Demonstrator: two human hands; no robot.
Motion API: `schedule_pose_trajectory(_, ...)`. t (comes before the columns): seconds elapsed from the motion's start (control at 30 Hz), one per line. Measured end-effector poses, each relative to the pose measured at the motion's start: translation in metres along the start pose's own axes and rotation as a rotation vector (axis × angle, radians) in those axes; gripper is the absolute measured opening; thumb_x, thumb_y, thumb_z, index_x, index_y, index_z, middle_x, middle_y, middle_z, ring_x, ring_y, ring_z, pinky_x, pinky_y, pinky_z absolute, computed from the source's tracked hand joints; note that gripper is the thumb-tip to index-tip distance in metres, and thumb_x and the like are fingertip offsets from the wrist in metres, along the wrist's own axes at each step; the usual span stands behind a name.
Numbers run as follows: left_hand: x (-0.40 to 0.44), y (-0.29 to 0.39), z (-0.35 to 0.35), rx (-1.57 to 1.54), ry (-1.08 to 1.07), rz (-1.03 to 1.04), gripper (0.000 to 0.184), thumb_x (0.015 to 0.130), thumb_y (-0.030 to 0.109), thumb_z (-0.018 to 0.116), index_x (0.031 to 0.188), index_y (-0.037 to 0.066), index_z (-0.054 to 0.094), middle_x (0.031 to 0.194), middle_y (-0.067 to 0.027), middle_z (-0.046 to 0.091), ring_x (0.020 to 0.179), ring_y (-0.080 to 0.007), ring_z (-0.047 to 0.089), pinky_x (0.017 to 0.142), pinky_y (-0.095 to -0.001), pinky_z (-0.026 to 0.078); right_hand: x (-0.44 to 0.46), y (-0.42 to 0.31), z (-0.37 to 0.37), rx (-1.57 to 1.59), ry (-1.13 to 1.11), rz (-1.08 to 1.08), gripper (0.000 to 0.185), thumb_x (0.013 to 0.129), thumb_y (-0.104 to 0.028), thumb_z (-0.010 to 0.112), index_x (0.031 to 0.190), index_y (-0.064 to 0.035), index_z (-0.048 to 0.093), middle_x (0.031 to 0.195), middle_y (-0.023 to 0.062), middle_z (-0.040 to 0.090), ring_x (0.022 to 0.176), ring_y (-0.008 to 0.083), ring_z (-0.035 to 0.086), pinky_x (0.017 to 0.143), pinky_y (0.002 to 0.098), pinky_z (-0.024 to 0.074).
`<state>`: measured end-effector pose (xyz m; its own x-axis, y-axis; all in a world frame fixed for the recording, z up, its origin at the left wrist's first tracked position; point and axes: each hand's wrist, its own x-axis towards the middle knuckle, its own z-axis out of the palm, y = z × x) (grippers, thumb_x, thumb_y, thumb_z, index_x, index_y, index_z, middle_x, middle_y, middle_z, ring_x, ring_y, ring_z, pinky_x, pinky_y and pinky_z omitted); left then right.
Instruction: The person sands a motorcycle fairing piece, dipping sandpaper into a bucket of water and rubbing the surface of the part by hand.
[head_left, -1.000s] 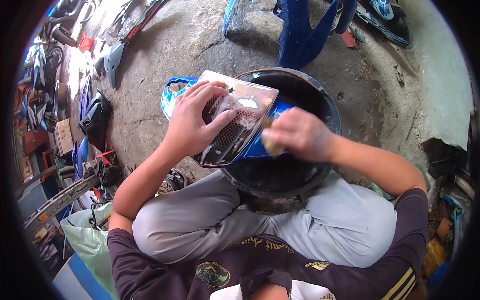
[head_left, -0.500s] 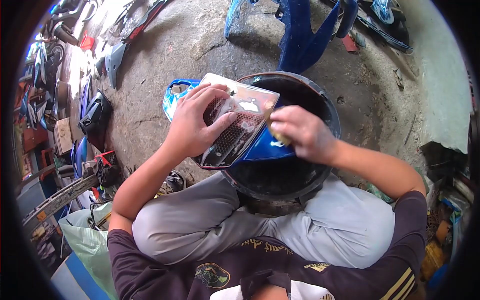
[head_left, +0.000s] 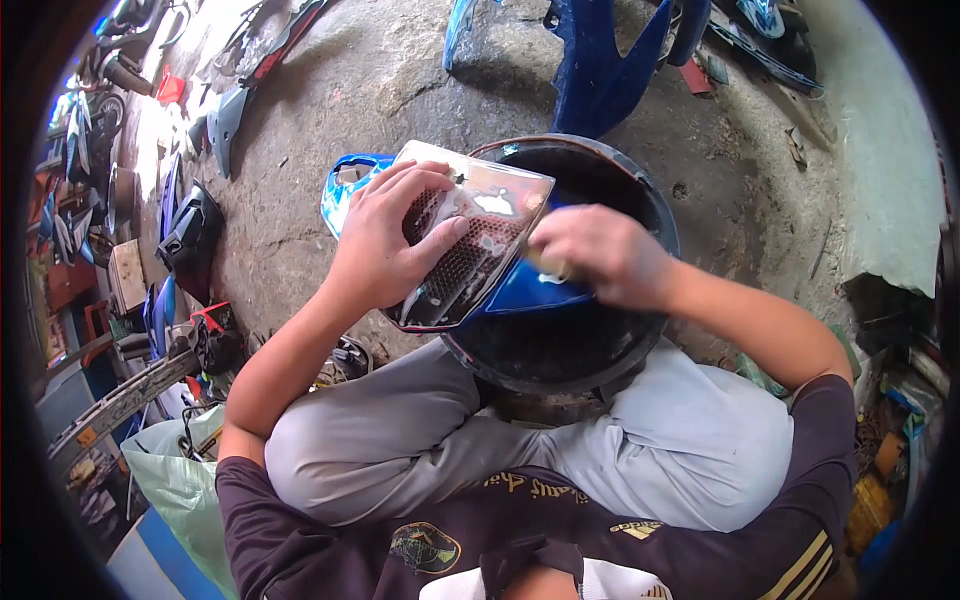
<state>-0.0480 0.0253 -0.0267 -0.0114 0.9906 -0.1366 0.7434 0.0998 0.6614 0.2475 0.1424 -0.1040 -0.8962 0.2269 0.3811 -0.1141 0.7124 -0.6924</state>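
A motorcycle light with a glossy clear lens (head_left: 487, 235) and a honeycomb pattern underneath lies tilted over a black tub (head_left: 560, 368). My left hand (head_left: 385, 240) grips it from the left, fingers and thumb spread over the lens. Glossy blue fairing (head_left: 535, 292) joins its right edge above the tub, and more blue plastic (head_left: 345, 180) shows past the left hand. My right hand (head_left: 612, 258), smeared by motion, is closed on a yellowish-brown pad (head_left: 549, 264) at the border of lens and blue fairing. Most of the pad is hidden by the fingers.
Blue fairing pieces (head_left: 595, 75) lie on the concrete floor (head_left: 270, 225) beyond the tub. A black plastic part (head_left: 190, 235) and a pale green bag (head_left: 178, 490) are at the left. A grey ledge (head_left: 885, 170) runs along the right side.
My right hand has moved slightly left and up with the pad along the light's right edge. My left hand keeps its hold; the view has shifted a little.
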Motion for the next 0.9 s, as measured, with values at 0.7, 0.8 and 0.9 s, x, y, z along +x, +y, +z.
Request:
schedule_pose_trajectory(0.7, -0.003, -0.003, 0.006, 0.084, 0.075, 0.054, 0.046, 0.094, 0.042, 0.078, 0.118, 0.003, 0.073, 0.131, -0.0182, 0.074, 0.128, -0.0397, 0.066, 0.111, -0.048, 0.049, -0.008, -0.014, -0.023, -0.112, -0.055, 0.287, 0.023, 0.087, 0.007, 0.069, 0.106, -0.0046, 0.073, 0.109, 0.0129, 0.078, 0.109, 0.0332, 0.075, 0.098, 0.0443, 0.0547)
schedule_pose_trajectory(0.8, -0.004, 0.005, -0.001, 0.177, 0.026, 0.05, 0.045, 0.097, 0.042, 0.074, 0.123, 0.005, 0.073, 0.129, -0.0185, 0.074, 0.124, -0.0404, 0.068, 0.109, -0.0502, 0.05, -0.003, -0.041, -0.054, -0.059, 0.035, 0.403, 0.022, 0.094, 0.002, 0.066, 0.114, -0.0023, 0.073, 0.106, 0.0186, 0.078, 0.102, 0.0391, 0.075, 0.09, 0.045, 0.057)
schedule_pose_trajectory(0.9, -0.008, 0.009, -0.004, 0.388, 0.017, 0.117, 0.048, 0.099, 0.05, 0.069, 0.121, 0.008, 0.074, 0.123, -0.0162, 0.076, 0.118, -0.0386, 0.07, 0.103, -0.053, 0.051, 0.002, -0.068, -0.079, -0.03, 0.036, 0.575, 0.025, 0.096, 0.001, 0.065, 0.12, -0.0032, 0.073, 0.105, 0.023, 0.078, 0.101, 0.0433, 0.075, 0.089, 0.0459, 0.0577)
